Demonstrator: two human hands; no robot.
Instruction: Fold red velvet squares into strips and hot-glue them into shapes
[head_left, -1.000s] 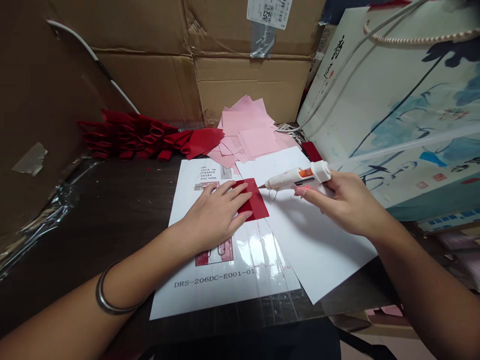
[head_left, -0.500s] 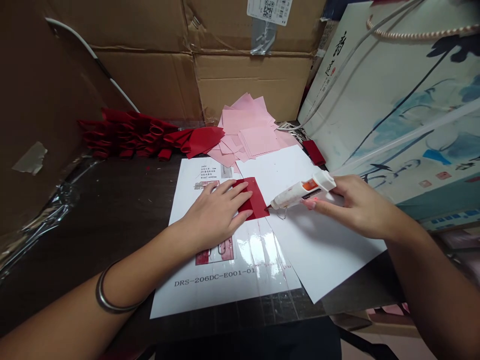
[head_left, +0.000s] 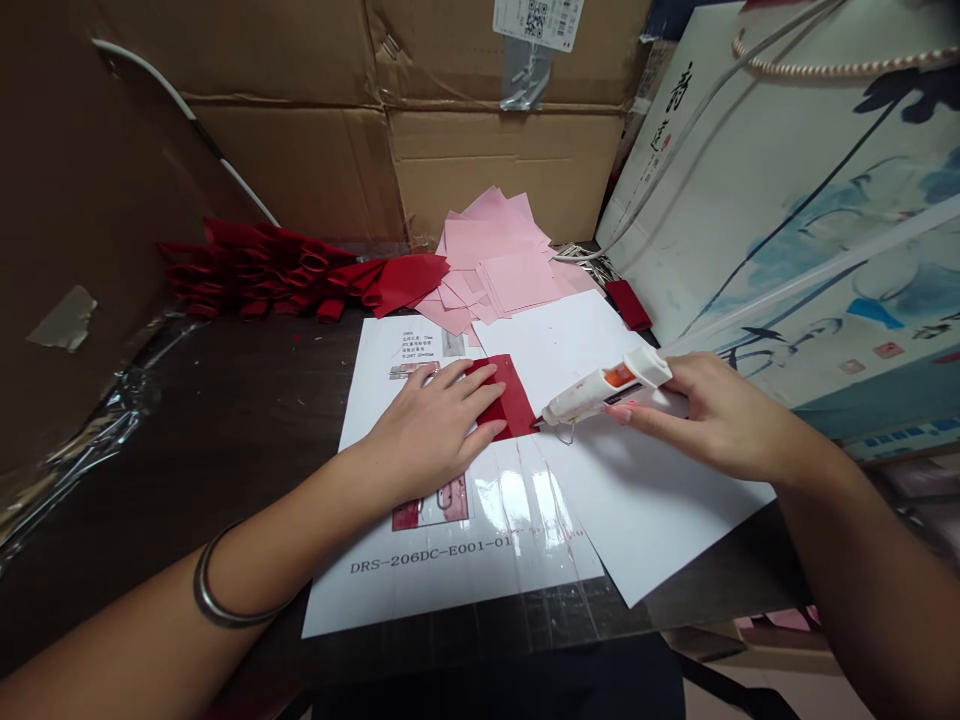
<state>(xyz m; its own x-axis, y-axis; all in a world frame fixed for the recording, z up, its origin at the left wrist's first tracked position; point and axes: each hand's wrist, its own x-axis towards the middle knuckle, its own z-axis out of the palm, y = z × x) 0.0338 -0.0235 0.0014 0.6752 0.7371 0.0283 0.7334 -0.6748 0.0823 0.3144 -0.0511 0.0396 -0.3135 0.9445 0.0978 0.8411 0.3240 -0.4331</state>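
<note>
My left hand (head_left: pixel 435 425) lies flat with fingers stretched over the left part of a dark red piece of fabric or paper (head_left: pixel 516 398), pressing it to the sheets below. In my right hand (head_left: pixel 705 410) is a white glue gun (head_left: pixel 600 390) with an orange patch on its body. Its nozzle points left and down, at the lower right corner of the red piece. Beneath the left hand lies a printed white sheet (head_left: pixel 375 600) marked DRS-206DC-E001-01, and a blank white sheet (head_left: pixel 637 520) extends under the glue gun. What the left palm covers is hidden.
Pink square sheets (head_left: pixel 499 245) are heaped at the back. Rolled or folded red pieces (head_left: pixel 277 270) are stacked at back left. Cardboard (head_left: pixel 487 150) walls the rear, a large printed paper bag (head_left: pixel 810 220) stands at right, and a grey cable (head_left: pixel 660 175) hangs down before it.
The glue gun's nozzle has shifted slightly down along the right edge of the red piece, towards its lower corner. My left hand stays in place.
</note>
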